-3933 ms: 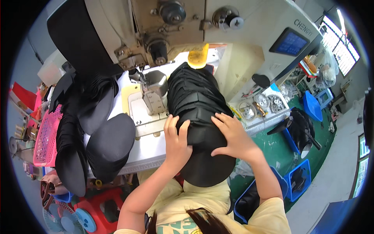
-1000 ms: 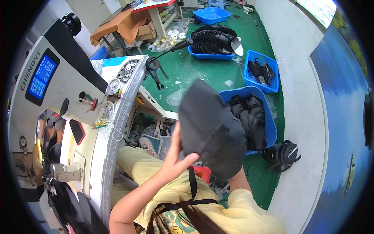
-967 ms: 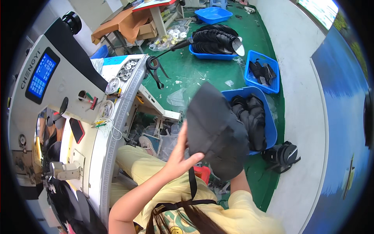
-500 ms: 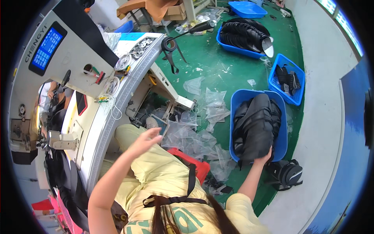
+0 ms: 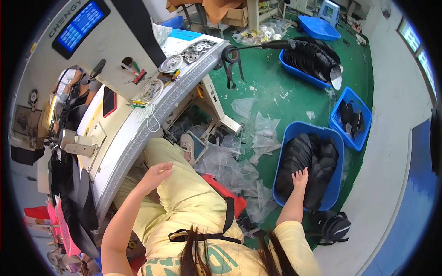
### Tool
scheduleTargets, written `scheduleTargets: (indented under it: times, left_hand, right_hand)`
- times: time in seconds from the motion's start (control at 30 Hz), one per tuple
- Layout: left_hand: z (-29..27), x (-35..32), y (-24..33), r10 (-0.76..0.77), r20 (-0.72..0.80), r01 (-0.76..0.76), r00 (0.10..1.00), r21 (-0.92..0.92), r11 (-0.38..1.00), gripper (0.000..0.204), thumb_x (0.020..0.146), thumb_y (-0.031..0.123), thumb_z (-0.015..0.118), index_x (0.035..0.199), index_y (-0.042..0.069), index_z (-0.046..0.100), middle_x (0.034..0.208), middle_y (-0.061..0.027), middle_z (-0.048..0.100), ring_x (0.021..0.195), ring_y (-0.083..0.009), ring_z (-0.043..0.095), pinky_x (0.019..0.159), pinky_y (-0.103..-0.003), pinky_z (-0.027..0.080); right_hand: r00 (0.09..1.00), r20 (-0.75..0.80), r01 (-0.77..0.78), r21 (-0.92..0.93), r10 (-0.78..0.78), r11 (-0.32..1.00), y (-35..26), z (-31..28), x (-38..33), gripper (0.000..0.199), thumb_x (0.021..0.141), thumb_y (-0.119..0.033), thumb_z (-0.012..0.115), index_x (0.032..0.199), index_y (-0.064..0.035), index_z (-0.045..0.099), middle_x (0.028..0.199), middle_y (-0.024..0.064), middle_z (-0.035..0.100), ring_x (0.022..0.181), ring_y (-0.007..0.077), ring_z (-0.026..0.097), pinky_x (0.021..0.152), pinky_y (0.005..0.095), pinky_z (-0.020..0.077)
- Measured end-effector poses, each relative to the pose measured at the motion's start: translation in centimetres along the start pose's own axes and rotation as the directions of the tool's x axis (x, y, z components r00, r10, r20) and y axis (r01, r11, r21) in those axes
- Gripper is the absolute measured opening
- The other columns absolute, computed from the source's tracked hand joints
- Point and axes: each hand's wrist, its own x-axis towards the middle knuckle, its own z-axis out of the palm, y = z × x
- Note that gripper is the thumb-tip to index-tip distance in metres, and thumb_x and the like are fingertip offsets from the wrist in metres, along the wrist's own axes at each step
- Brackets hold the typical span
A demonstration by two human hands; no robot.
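Observation:
To my right, a blue tub (image 5: 340, 158) on the floor holds two long stacks of thin, curved black pieces (image 5: 294, 154); their exact kind I cannot tell. My right hand (image 5: 300, 178) lies over the left stack near its close end, fingers apart, grasping none of the pieces. Above my thigh, my left hand (image 5: 159, 175) hangs in the air with loosely extended fingers and nothing in it. Beside it on the left is the white table edge (image 5: 133, 154) of a sewing machine (image 5: 83, 142). Dark pieces (image 5: 73, 198) hang there at the machine's near end.
Farther back stand a blue tub of black pieces (image 5: 313, 55) and a blue basket (image 5: 363, 133) with dark parts. A black bag (image 5: 332, 226) sits by the wall. Clear plastic scraps (image 5: 225, 163) litter the green floor. A phone (image 5: 108, 102) and cords (image 5: 152, 89) lie on the table.
My right hand has come off the tub's near right side onto the left stack, its fingers now spread. The black pieces now show as two separate stacks. The view has shifted, and my left hand sits lower.

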Motion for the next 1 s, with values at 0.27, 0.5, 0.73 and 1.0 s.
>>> scheduleTargets:
  times: [0.27,0.5,0.73,1.0]
  left_hand:
    - [-2.2,-3.7,-5.9,0.146,-0.105,-0.163,0.984,-0.173,0.971,0.041,0.094,0.022,0.062,0.126,-0.003,0.056,0.118,-0.0127,0.064,0.109,-0.0191,0.06,0.093,-0.032,0.047]
    - [-7.1,-14.3,-10.6,0.15,-0.786,-0.401,0.6,-0.133,0.907,0.018,0.092,0.013,0.062,0.104,-0.001,0.066,0.097,-0.0053,0.067,0.086,-0.0126,0.061,0.077,-0.027,0.048]
    - [-8.4,-25.1,-18.2,-0.369,-0.879,-0.594,-0.301,-0.13,0.794,0.007,0.096,0.01,0.053,0.103,0.007,0.052,0.092,0.0007,0.052,0.086,-0.0079,0.049,0.078,-0.023,0.04]
    - [-8.0,-27.2,-23.3,-0.63,-0.76,-0.938,0.16,-0.315,0.143,0.043,0.103,0.037,0.035,0.124,0.002,0.046,0.124,-0.0133,0.056,0.114,-0.0245,0.053,0.099,-0.038,0.04]
  right_hand:
    - [0.953,0.103,-0.271,-0.127,0.284,0.954,7.3,8.0,-2.4,0.056,0.097,-0.032,0.051,0.143,-0.0052,0.034,0.143,0.0155,0.042,0.129,0.0305,0.046,0.103,0.0434,0.0417]
    - [0.392,0.684,-0.104,-0.631,0.615,0.769,20.1,31.6,-23.5,0.044,0.097,-0.031,0.052,0.13,-0.0022,0.049,0.122,0.0139,0.059,0.105,0.027,0.06,0.086,0.0374,0.0505]
    - [-0.221,0.529,0.514,-0.651,0.819,0.559,27.7,41.0,-52.7,0.026,0.099,-0.013,0.046,0.116,0.0049,0.057,0.107,0.0192,0.066,0.102,0.0264,0.064,0.089,0.0354,0.0509]
    - [-0.489,0.57,0.825,0.058,0.66,0.562,39.7,40.1,-71.1,0.046,0.088,-0.033,0.066,0.117,0.002,0.059,0.103,0.0195,0.067,0.098,0.0286,0.066,0.085,0.0359,0.0501]
